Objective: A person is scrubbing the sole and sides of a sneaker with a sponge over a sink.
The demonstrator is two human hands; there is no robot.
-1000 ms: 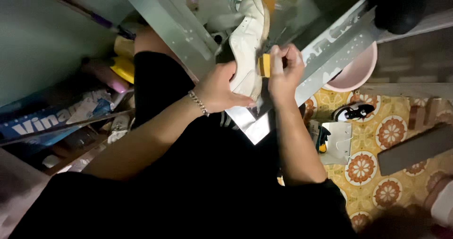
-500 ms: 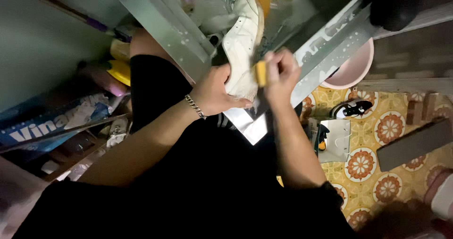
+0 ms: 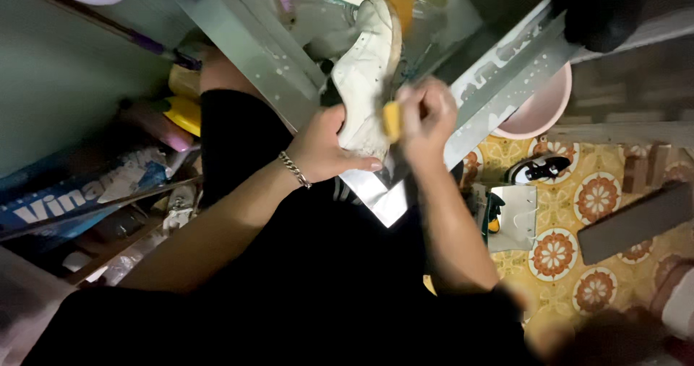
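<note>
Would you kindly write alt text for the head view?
Seen from above, a person's left hand holds a white shoe over a metal sink while the right hand presses a yellow sponge against it. A pink basin sits on the patterned floor.

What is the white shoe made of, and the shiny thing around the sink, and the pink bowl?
The white shoe, gripped by the left hand, looks like smooth leather or a leather-like material, matte and scuffed, with a paler rubbery sole. The sink rim seems to be metal: silvery, reflective and speckled with drops. The pink bowl is probably plastic, judging by its even colour and dull sheen.
</note>
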